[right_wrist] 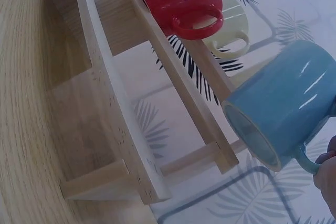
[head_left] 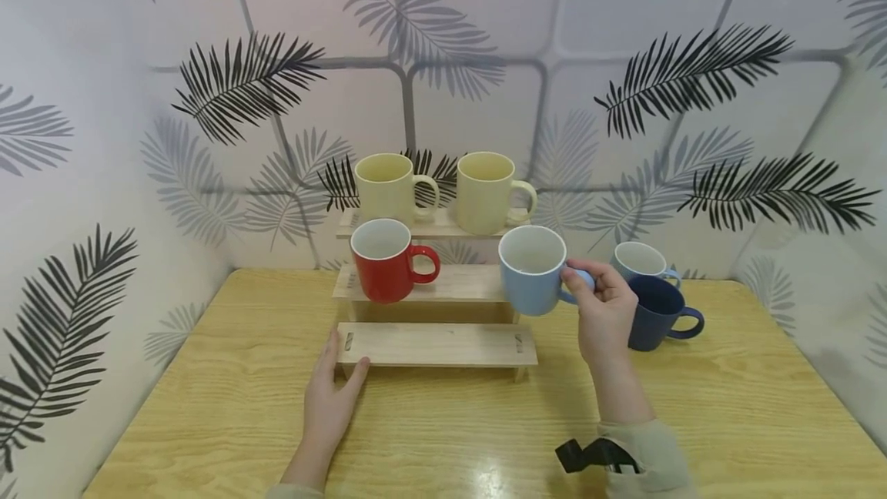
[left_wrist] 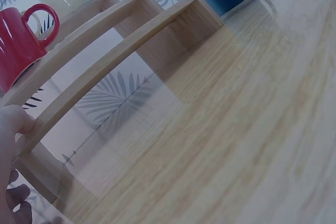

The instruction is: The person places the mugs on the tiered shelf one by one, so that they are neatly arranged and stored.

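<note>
My right hand (head_left: 607, 306) pinches the handle of a light blue mug (head_left: 532, 276). The mug is upright, over the right end of the middle tier of a three-step wooden rack (head_left: 436, 345). Seen from the right wrist, the bottom of this mug (right_wrist: 286, 108) hangs apart from the tier. My left hand (head_left: 334, 399) grips the left end of the lowest step, thumb at the front edge and fingers along the side. A red mug (head_left: 383, 272) stands on the left of the middle tier, its handle pointing right.
Two cream mugs, one left (head_left: 385, 195) and one right (head_left: 485, 195), stand on the top tier. On the table (head_left: 235, 406) right of the rack are a dark blue mug (head_left: 647, 322) and, behind it, another light blue mug (head_left: 637, 259). A leaf-patterned wall (head_left: 485, 6) rises behind.
</note>
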### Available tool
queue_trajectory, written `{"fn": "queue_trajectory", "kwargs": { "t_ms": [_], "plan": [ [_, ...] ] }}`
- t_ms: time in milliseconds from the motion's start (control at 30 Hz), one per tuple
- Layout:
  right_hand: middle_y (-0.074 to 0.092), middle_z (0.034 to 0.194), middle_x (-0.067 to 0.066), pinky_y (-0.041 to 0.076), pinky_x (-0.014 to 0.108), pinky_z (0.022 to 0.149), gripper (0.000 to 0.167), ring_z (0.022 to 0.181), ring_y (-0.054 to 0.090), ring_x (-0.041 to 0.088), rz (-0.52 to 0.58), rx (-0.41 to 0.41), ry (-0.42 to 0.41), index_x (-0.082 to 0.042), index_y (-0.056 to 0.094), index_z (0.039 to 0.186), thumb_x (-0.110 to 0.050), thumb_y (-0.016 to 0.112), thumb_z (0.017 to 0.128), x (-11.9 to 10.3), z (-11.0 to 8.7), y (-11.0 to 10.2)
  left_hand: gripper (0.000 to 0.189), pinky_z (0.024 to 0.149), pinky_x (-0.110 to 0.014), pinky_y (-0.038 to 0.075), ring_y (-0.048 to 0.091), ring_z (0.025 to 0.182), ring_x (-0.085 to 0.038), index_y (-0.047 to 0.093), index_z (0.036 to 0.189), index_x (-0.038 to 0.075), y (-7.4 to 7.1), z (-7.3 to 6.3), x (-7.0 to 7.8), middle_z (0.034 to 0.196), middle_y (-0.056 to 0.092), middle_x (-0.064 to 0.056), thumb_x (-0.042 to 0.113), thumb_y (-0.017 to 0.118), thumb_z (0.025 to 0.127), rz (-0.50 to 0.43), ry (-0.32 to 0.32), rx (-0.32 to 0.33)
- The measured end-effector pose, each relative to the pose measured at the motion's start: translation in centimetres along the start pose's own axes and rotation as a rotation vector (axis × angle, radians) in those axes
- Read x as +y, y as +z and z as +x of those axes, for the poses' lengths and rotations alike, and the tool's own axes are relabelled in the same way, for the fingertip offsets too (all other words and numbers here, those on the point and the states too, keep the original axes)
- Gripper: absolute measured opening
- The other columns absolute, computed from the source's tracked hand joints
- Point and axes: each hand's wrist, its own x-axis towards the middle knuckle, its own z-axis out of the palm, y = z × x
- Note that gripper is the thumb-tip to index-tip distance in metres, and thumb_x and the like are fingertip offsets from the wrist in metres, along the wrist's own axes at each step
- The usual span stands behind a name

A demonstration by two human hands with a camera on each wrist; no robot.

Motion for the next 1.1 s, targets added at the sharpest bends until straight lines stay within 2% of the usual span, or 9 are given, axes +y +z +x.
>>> {"fn": "queue_trajectory", "kwargs": {
  "t_ms": [267, 433, 667, 933, 1100],
  "plan": [
    [0.067, 0.088, 0.003, 0.052, 0.018, 0.071, 0.014, 0.081, 0.062, 0.012, -0.060, -0.069, 0.020, 0.008, 0.067, 0.094, 0.002, 0.072, 0.082, 0.7, 0.3, 2.4, 0.079, 0.114, -0.050, 0.017, 0.019, 0.141, -0.035, 0.022, 0.152, 0.007, 0.0, 0.0, 0.0, 0.155, 0.023, -0.016, 0.043, 0.060, 0.093, -0.001, -0.010, -0.005],
    [0.067, 0.089, 0.004, 0.052, 0.018, 0.070, 0.016, 0.081, 0.062, 0.012, -0.075, -0.118, -0.004, 0.010, 0.066, 0.094, 0.002, 0.073, 0.082, 1.2, 0.8, 3.8, 0.079, 0.114, -0.050, 0.017, 0.020, 0.141, -0.035, 0.022, 0.152, 0.006, 0.0, 0.1, -0.1, 0.155, 0.023, -0.016, 0.044, 0.060, 0.093, -0.005, -0.004, -0.003],
    [0.067, 0.090, 0.012, 0.051, 0.019, 0.070, 0.011, 0.082, 0.062, 0.012, -0.040, -0.122, -0.013, 0.001, 0.070, 0.089, 0.003, 0.074, 0.080, 2.0, 1.2, 5.3, 0.080, 0.114, -0.051, 0.017, 0.019, 0.141, -0.035, 0.022, 0.152, 0.006, 0.0, 0.0, 0.0, 0.155, 0.023, -0.015, 0.045, 0.059, 0.093, -0.007, -0.005, -0.010],
    [0.068, 0.087, 0.006, 0.047, 0.017, 0.064, 0.014, 0.077, 0.058, 0.009, -0.030, -0.129, 0.020, 0.007, 0.067, 0.093, 0.002, 0.073, 0.081, 3.0, 1.6, 6.0, 0.079, 0.114, -0.050, 0.018, 0.020, 0.141, -0.035, 0.022, 0.152, 0.007, 0.0, 0.0, 0.0, 0.155, 0.023, -0.015, 0.044, 0.060, 0.093, -0.014, -0.002, -0.007],
    [0.067, 0.086, -0.002, 0.046, 0.016, 0.064, 0.012, 0.078, 0.057, 0.008, -0.026, -0.122, 0.027, 0.005, 0.067, 0.092, 0.003, 0.072, 0.082, 3.3, 1.7, 6.3, 0.079, 0.114, -0.050, 0.018, 0.019, 0.141, -0.035, 0.022, 0.152, 0.008, -0.1, 0.0, 0.0, 0.155, 0.023, -0.015, 0.044, 0.060, 0.093, -0.011, -0.008, -0.010]
  ]
}}
